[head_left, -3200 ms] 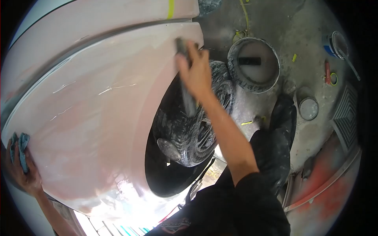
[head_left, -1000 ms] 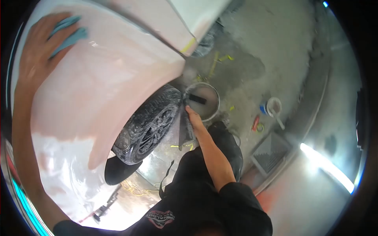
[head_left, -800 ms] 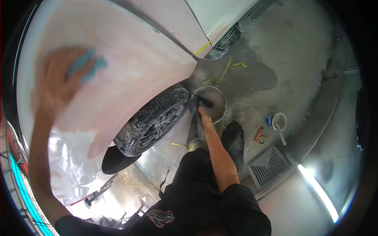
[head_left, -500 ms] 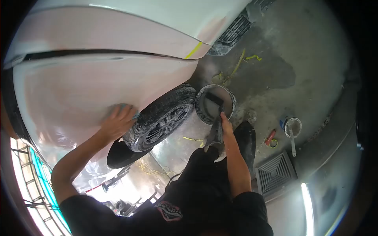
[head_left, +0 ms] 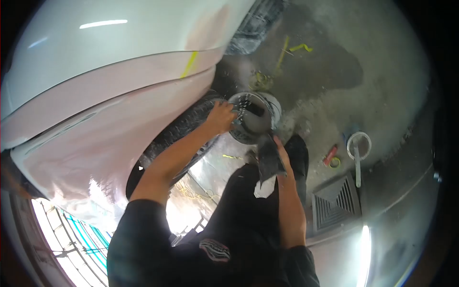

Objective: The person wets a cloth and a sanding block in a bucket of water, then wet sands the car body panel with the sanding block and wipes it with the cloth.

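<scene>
My left hand (head_left: 221, 117) is closed at the left rim of a round bucket (head_left: 275, 109), with its fingers curled. What it holds is hidden. White droplets show beside it over the bucket. Cloudy grey liquid fills the bucket, and a dark rectangular block (head_left: 254, 109) lies in it. Just below the bucket, my right hand (head_left: 282, 152) grips the edge of a dark grey, flexible sheet (head_left: 269, 158) that hangs over my leg. The pinkish-white car panel (head_left: 119, 129) and the dusty tyre (head_left: 177, 129) are left of the bucket; my left forearm crosses the tyre.
On the floor at right are a small open can (head_left: 364, 138) with a light stick, a red object (head_left: 330, 155), a yellow tape ring (head_left: 335, 163) and a square metal grate (head_left: 336, 204). Yellow tape strips (head_left: 300, 48) lie beyond the bucket. My dark-clad legs (head_left: 239, 191) are below it.
My left hand, earlier wiping over the panel with a blue cloth, has moved right to the bucket, and the cloth no longer shows. My right hand still holds the sheet, which is now spread wider.
</scene>
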Available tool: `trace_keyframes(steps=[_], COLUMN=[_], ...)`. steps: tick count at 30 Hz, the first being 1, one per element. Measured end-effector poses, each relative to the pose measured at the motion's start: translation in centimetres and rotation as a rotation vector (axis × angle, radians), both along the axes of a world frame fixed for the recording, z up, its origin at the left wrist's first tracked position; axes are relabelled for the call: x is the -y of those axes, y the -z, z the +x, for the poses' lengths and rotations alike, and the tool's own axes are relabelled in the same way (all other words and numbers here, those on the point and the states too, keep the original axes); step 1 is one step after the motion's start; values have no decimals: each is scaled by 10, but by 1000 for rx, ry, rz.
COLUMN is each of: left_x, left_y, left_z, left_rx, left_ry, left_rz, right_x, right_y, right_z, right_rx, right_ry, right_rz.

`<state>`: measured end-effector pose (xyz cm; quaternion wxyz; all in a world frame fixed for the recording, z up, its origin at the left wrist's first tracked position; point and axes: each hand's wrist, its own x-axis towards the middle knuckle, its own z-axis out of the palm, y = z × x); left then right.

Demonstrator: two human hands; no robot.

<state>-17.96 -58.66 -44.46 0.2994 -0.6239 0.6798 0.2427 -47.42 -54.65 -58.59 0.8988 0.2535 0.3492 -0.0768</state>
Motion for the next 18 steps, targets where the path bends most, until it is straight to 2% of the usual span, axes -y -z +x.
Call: trace_keyframes(steps=[2,3,5,6,8,10,11,13,15,17,18], left_x=[-14,-28,-35,-35,-39,-40,-49,-59,-69,-81,-87], left_y=[-28,-40,-65,-82,-99,-102,-97,-102,-103,-108,-111], left_z=[-45,-53,-67,-72,-71,-68,-60,-46,-28,-5,6], left_rx=[-163,-223,-343,-409,-511,-606,-626,-701,-788,-874,-909], left_ry=[-56,-97,-162,-186,-187,-127,-93,-184,-365,-631,-764], left_rz=[22,0,-44,-52,-119,-239,-210,-189,-131,-35,15], right_x=[18,17,7,-2,-18,-34,-38,-25,-35,-66,-77], right_y=[-26,-13,-18,-40,-54,-46,-36,-83,-92,-91,-102], right_z=[3,12,27,35,51,69,84,84,88,89,93], right_rx=[227,268,212,110,27,41,55,-126,-157,-446,-547], right_ry=[-5,-43,1,84,141,92,81,-213,-447,-943,-900], right_rz=[-46,15,-174,-409,-598,-520,-281,-416,-773,-1561,-1744])
